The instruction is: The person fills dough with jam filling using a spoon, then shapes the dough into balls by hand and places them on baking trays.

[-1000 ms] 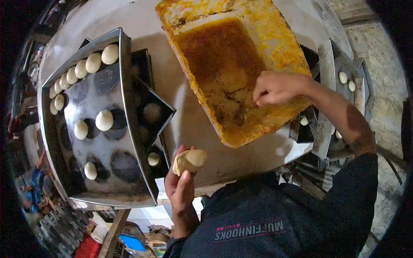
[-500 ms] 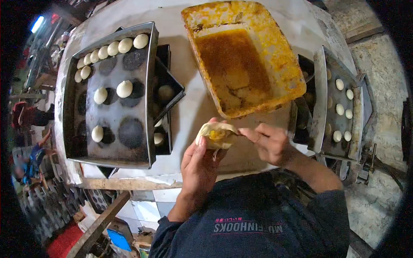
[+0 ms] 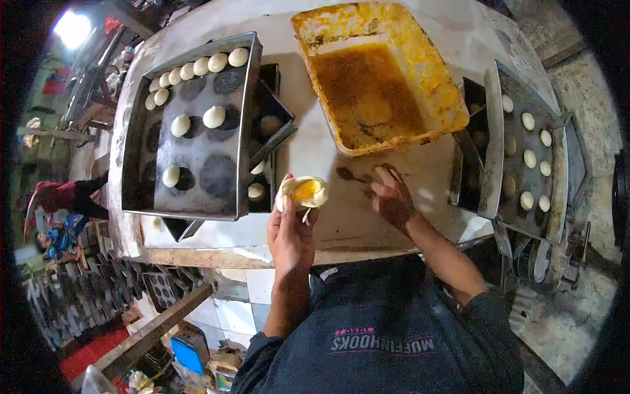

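Observation:
My left hand point(image 3: 292, 233) is closed round a piece of pale dough point(image 3: 319, 192), cupped open with yellow-orange filling point(image 3: 303, 191) in its middle. To the right of it, my right hand point(image 3: 392, 199) grips a small spoon point(image 3: 346, 174). The spoon's dark, stained bowl points left toward the dough, apart from it. Just beyond both hands lies a large rectangular tub point(image 3: 459, 113), its walls smeared yellow and its floor coated with brown-orange residue.
On the left, a metal baking tray point(image 3: 251, 131) with round hollows holds several dough balls point(image 3: 214, 117), stacked over other trays. Another tray point(image 3: 491, 138) with dough balls stands at the right. The worktable's wooden edge point(image 3: 210, 257) runs near my body. A person in red point(image 3: 56, 200) is at far left.
My right hand and the spoon have drawn away from the dough to the right. The dough now shows its filling more openly in my left hand. The camera view has shifted.

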The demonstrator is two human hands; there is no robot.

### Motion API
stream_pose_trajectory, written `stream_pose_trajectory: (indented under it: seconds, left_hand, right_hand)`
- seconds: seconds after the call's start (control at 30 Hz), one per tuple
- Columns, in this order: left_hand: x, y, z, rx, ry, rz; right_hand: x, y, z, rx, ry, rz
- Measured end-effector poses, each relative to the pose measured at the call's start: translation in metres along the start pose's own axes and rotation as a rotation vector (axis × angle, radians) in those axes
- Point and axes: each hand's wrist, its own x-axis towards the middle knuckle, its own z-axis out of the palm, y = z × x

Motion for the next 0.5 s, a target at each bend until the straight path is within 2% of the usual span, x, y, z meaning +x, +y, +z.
stream_pose_trajectory:
  seconds: [0.03,0.07,0.13,0.17,0.23,0.27,0.33,0.37,0.4,0.43,0.47,0.5]
  left_hand:
    - [-0.003,-0.002,0.004,-0.001,-0.003,0.013]
    - [-0.007,-0.004,0.008,0.002,-0.017,0.018]
    - [-0.015,-0.01,0.018,-0.006,-0.055,0.008]
    - [-0.016,-0.015,0.017,-0.002,-0.105,0.006]
    - [-0.023,-0.018,0.024,-0.042,-0.096,0.009]
    - [-0.024,-0.022,0.024,-0.045,-0.105,0.02]
    - [-0.024,-0.037,0.022,-0.198,-0.131,0.043]
    - [-0.028,-0.046,0.026,-0.088,-0.091,0.094]
    - [-0.035,-0.051,0.028,0.313,-0.133,0.297]
    - [-0.044,-0.054,0.033,0.718,-0.168,0.495]
    - [-0.045,-0.071,0.029,0.752,-0.245,0.616]
    - [-0.061,-0.072,0.036,0.677,-0.276,0.607]
  right_hand:
    - [0.009,-0.029,-0.019,-0.041,0.176,-0.177]
    - [0.013,-0.054,-0.035,-0.042,0.183,-0.188]
    - [0.016,-0.091,-0.058,0.852,0.059,-0.003]
    - [0.015,-0.096,-0.06,0.847,0.069,-0.017]
    - [0.012,-0.102,-0.065,1.201,0.095,0.182]
    - [0.013,-0.095,-0.061,1.512,0.03,0.456]
    - [0.004,-0.096,-0.067,1.575,0.059,0.454]
    - [0.0,-0.098,-0.071,1.642,0.09,0.467]
    - [-0.008,-0.099,-0.062,1.446,0.146,0.232]
    - [-0.018,-0.124,-0.086,1.22,0.204,0.137]
    - [-0.026,-0.137,-0.113,0.827,0.252,-0.057]
    - [-0.035,-0.146,-0.134,0.428,0.293,-0.232]
